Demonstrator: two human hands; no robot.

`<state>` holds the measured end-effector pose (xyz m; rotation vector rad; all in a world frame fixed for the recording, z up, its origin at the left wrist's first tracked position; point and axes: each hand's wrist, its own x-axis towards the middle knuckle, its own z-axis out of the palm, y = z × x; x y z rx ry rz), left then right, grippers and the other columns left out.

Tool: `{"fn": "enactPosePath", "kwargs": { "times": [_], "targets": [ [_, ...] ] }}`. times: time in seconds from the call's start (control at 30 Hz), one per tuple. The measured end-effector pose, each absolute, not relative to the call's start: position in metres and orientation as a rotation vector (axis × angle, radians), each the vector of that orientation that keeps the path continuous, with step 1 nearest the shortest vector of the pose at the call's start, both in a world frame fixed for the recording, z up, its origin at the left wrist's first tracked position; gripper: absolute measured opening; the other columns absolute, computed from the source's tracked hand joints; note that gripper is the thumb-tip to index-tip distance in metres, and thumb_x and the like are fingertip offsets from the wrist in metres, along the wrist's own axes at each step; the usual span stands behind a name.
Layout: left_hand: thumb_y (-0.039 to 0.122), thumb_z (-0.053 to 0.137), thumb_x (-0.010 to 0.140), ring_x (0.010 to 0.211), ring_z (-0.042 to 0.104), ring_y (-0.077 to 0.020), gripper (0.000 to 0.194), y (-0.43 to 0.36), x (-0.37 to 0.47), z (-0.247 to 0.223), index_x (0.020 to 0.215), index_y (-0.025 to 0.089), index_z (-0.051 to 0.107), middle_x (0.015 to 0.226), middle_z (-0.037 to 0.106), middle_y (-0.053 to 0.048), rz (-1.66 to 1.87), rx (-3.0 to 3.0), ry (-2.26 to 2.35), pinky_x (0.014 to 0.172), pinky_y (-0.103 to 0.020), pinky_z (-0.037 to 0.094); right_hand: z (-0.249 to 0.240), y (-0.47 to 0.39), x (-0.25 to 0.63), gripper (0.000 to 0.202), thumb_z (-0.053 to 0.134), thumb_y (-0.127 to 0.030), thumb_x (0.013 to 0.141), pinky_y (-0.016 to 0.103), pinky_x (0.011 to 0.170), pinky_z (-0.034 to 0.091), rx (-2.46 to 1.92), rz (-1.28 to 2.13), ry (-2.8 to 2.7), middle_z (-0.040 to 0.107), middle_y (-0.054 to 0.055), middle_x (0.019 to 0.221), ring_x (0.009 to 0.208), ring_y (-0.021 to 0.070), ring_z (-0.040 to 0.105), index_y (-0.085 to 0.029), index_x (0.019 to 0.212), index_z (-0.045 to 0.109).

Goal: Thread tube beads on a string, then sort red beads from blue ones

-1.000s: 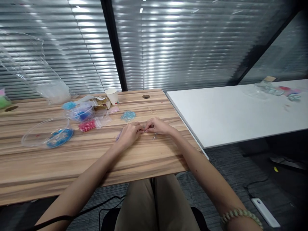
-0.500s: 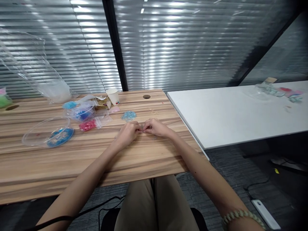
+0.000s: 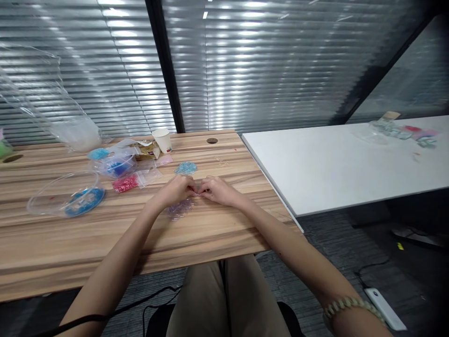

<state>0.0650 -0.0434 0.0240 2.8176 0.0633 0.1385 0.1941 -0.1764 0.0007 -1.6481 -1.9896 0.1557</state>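
Note:
My left hand (image 3: pixel 181 188) and my right hand (image 3: pixel 216 189) meet low over the wooden table, fingertips nearly touching. Both are pinched closed on something small and clear or pale, too small to name. Below my left hand lies a loose pile of thin, clear purple pieces (image 3: pixel 179 209), partly covered by the hand. Just beyond the fingers is a flat cluster of light blue clear pieces (image 3: pixel 185 168).
Left on the table (image 3: pixel 133 252) are a bag of red pieces (image 3: pixel 125 183), a clear tub with blue pieces (image 3: pixel 118 167), a round clear container (image 3: pixel 63 175), a blue disc (image 3: pixel 85 202) and a paper cup (image 3: pixel 162 140). A white table (image 3: pixel 280 164) adjoins on the right.
Both hands have shifted slightly left, still pinched together. The purple pile, mostly covered before, now shows below my left hand. The view has turned a little.

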Motion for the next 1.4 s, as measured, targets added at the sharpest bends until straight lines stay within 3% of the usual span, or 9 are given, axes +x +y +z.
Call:
{"fn": "enactPosePath", "kwargs": {
  "times": [0.5,0.7,0.9,1.1,1.4],
  "targets": [
    [0.019,0.06,0.073,0.07,0.06,-0.0138,0.012,-0.024,0.058,0.03,0.078,0.016,0.07,0.078,0.069,-0.003,0.004,2.587,0.049,0.067,-0.021,0.044,0.0,-0.177,0.187,0.021,0.051,-0.02,0.088,0.027,0.078,0.039,-1.589,0.12,-2.059,0.063,0.009,0.1,0.091,0.0175,0.056,-0.017,0.099,0.068],
    [0.021,0.059,0.077,0.072,0.06,-0.0141,0.012,-0.03,0.059,0.027,0.079,0.016,0.07,0.078,0.068,-0.004,0.086,2.601,0.057,0.068,-0.022,0.043,0.012,-0.183,0.197,0.019,0.052,-0.021,0.087,0.025,0.071,0.038,-1.623,0.15,-1.979,0.064,0.007,0.082,0.077,0.0151,0.055,-0.015,0.091,0.07],
    [0.023,0.056,0.08,0.071,0.06,-0.014,0.015,-0.046,0.062,0.025,0.077,0.014,0.068,0.077,0.068,-0.004,0.068,2.531,0.004,0.067,-0.021,0.044,0.02,-0.194,0.228,0.024,0.049,-0.024,0.087,0.025,0.073,0.04,-1.736,0.064,-1.664,0.066,0.005,0.08,0.077,0.0154,0.058,-0.013,0.079,0.07],
    [0.024,0.056,0.081,0.07,0.059,-0.0133,0.015,-0.053,0.062,0.025,0.074,0.014,0.065,0.076,0.067,-0.003,-0.001,2.464,-0.038,0.067,-0.022,0.044,0.018,-0.202,0.256,0.019,0.053,-0.021,0.082,0.024,0.069,0.042,-1.934,0.101,-1.482,0.069,0.005,0.088,0.077,0.0161,0.06,-0.015,0.084,0.071],
    [0.023,0.058,0.08,0.07,0.06,-0.013,0.012,-0.042,0.061,0.023,0.075,0.015,0.066,0.076,0.067,-0.002,-0.043,2.486,-0.025,0.066,-0.021,0.045,0.019,-0.218,0.28,0.013,0.06,-0.015,0.074,0.025,0.067,0.042,-2.295,0.194,-1.35,0.07,0.008,0.082,0.077,0.0188,0.062,-0.014,0.077,0.072]
  ]
}}
